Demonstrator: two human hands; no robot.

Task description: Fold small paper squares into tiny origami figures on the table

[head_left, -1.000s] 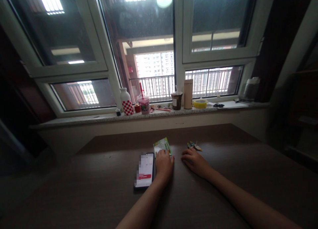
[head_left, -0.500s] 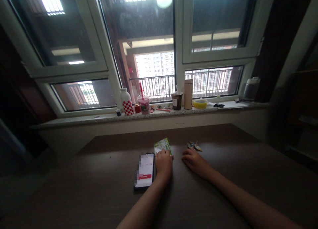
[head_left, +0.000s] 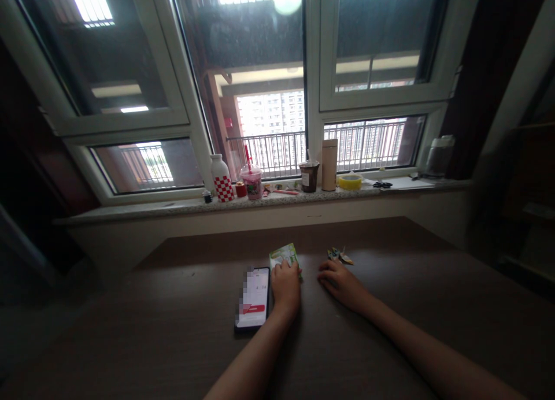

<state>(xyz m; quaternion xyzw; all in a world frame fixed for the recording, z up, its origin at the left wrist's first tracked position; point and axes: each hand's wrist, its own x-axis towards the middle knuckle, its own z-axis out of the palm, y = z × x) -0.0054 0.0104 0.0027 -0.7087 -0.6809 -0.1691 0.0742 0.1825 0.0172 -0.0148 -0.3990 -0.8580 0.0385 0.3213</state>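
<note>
Several fingers of the left hand lie over a green packet on the table; whether they pinch it, I cannot tell. The right hand is near a small wrapper, its grip also unclear. A phone lies beside the left hand; a bottle stands on the windowsill.

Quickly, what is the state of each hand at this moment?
Left hand: laid over the packet; whether it grips cannot be told.
Right hand: loosely curled near the scraps; nothing seen held.
</note>
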